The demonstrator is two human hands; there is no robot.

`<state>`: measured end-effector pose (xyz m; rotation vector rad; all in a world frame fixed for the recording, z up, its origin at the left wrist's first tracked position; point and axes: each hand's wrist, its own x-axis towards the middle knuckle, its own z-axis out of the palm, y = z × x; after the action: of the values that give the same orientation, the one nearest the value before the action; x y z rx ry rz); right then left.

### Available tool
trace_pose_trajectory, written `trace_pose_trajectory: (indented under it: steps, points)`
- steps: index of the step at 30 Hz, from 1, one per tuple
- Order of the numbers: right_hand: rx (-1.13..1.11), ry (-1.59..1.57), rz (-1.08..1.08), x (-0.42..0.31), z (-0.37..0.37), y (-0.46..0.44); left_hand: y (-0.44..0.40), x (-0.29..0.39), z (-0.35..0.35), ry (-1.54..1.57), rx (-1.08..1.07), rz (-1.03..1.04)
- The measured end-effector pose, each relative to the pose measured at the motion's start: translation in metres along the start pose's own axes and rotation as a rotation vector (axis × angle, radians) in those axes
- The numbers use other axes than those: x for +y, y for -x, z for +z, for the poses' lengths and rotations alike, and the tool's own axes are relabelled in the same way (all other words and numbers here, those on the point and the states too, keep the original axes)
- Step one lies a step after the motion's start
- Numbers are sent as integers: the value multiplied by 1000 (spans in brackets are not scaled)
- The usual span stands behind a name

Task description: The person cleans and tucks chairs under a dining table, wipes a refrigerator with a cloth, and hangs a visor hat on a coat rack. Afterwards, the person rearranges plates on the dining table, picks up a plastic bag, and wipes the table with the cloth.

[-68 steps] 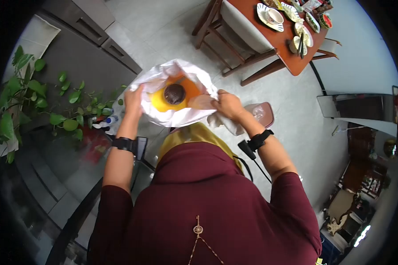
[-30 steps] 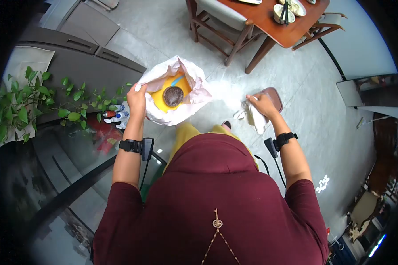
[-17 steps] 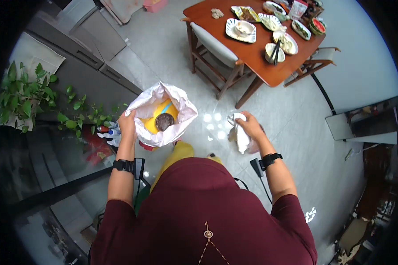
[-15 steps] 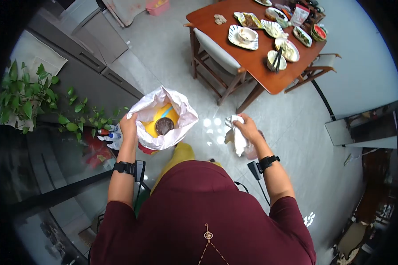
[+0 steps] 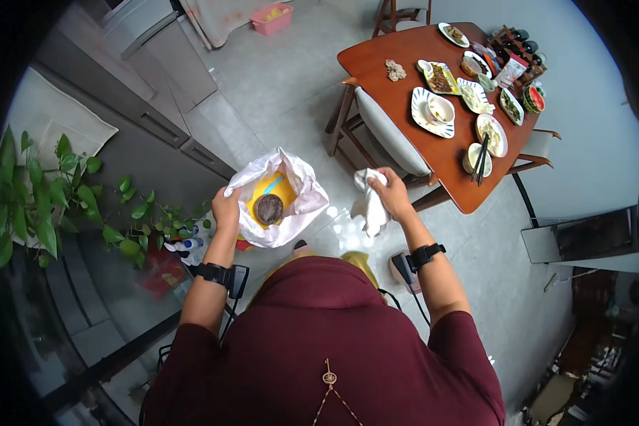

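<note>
My left hand (image 5: 226, 211) is closed on the rim of a white plastic bag (image 5: 307, 195), which hangs with its mouth wide open. Inside the bag lies something yellow (image 5: 282, 186) with a light blue strip, and a dark brown round thing (image 5: 268, 209) rests by it; what kind they are I cannot tell. A crumpled white cloth (image 5: 370, 211) dangles from my right hand (image 5: 392, 193), pinched between thumb and fingers. It hangs to the right of the bag, apart from it.
Ahead on the right stands a wooden table (image 5: 383, 60) with plates, bowls and chopsticks, a chair (image 5: 387, 138) at its near side. A trailing plant (image 5: 57, 188) and grey cabinet doors (image 5: 156, 135) line the left. A pink basket (image 5: 271, 21) sits on the floor far ahead.
The table and chair have shifted right and lower in view, the plant lower. Both hands keep their holds; the bag and cloth have moved slightly in view.
</note>
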<state>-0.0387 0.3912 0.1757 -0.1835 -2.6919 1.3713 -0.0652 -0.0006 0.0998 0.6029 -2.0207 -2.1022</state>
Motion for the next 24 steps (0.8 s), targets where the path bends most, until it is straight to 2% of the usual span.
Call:
trace_pose_trajectory:
  steps: [4, 5, 7, 10, 11, 15, 16, 18, 21, 23, 24]
  points:
    - [-41, -49, -16, -43, 12, -46, -27, 25, 10, 44, -7, -8]
    - [-8, -26, -81, -54, 12, -60, -35, 29, 13, 41, 22, -6]
    - [-20, -124, -70, -70, 13, -96, -65, 24, 14, 77, 12, -9]
    - [38, -105, -112, -110, 2, -144, -90, 32, 24, 122, 25, -39]
    - [83, -131, -229, -101, 1, -175, -96, 40, 29, 135, 43, -56]
    - [185, -71, -236, -132, -30, -269, -135, 66, 55, 208, 57, -103]
    - [185, -73, -235, -125, -31, -295, -151, 53, 54, 95, 71, -45]
    - [344, 140, -213, -99, -25, -345, -163, 58, 65, 84, 89, -59]
    - [160, 460, -57, -58, -10, -407, -186, 77, 87, 84, 104, -102]
    - [-143, 708, 15, -28, 11, -421, -205, 81, 97, 49, 160, -109]
    - [-234, 822, 16, -27, 21, -417, -220, 82, 99, 2, 117, -115]
